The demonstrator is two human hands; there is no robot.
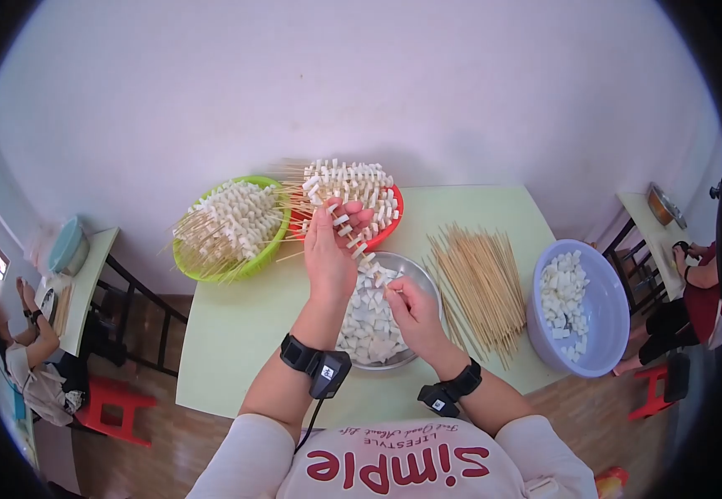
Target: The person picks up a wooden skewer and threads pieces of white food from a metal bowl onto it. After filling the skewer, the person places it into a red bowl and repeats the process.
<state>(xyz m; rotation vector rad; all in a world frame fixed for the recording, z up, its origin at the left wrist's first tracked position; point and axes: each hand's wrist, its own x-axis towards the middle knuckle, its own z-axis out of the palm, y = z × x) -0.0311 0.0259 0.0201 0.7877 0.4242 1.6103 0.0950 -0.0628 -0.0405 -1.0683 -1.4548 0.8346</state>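
Note:
White pieces are threaded on a skewer [345, 229] that slants down to the right across my left hand [334, 249], whose fingers are curled round it. My right hand [413, 309] is closed in a pinch near the skewer's lower end, over the metal bowl [436, 293]; what its fingertips hold is too small to make out. Loose white pieces [371, 320] fill much of that bowl. Behind my left hand, a red basket [398, 218] carries filled skewers. Bare wooden sticks [486, 287] lie in a pile to the right of the bowl.
A green basket [284, 218] heaped with filled skewers stands at the table's back left. On the right is a purple basin [606, 312] with white pieces. People sit at side tables [95, 258] to the left and right, near red stools [120, 405].

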